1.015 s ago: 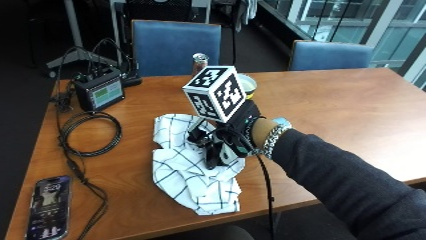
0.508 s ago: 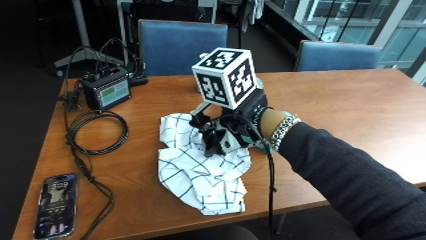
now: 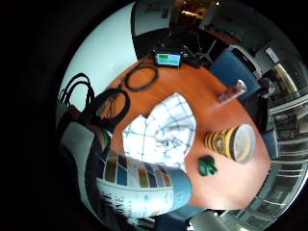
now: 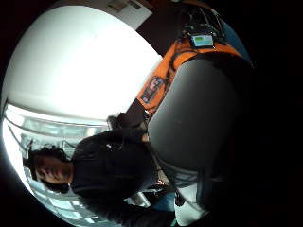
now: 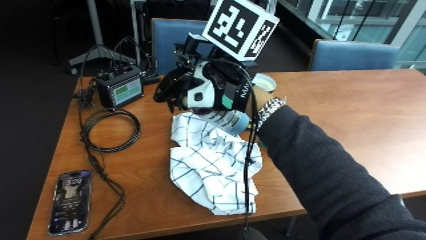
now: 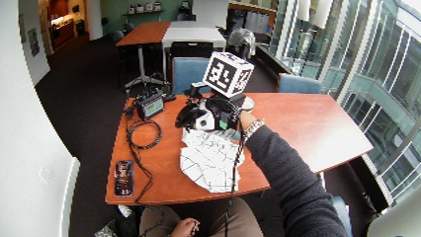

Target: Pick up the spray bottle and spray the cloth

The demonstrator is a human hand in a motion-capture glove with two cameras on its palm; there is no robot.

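A person reaches a dark-sleeved arm across a wooden counter [image 5: 346, 105], and the gloved right hand [image 5: 213, 90] is raised above it with its fingers curled around a spray bottle [image 5: 229, 119]. The bottle's pale blue body shows just below the hand in the outside view, tilted, and hangs over the upper end of the cloth [image 5: 210, 162] without touching it. In the little finger side palm view the bottle's labelled body, with coloured squares on it, sits close against the palm. The cloth is white with a dark grid pattern and lies crumpled on the counter, running from under the hand toward the near edge. Beside the cloth, on the side away from the arm, a coiled black cable [image 5: 110, 129] rests flat, and a small black device with a green screen [image 5: 120, 90] stands beyond it near the far edge. A phone [image 5: 68, 202] lies face up near the front corner. The little finger side palm view also shows a yellow and black striped cup [image 3: 231, 142] lying on its side, a small green object [image 3: 208, 165] beside it, and a can [image 3: 231, 91] standing further off. Blue chairs [image 5: 346, 52] stand behind the counter.
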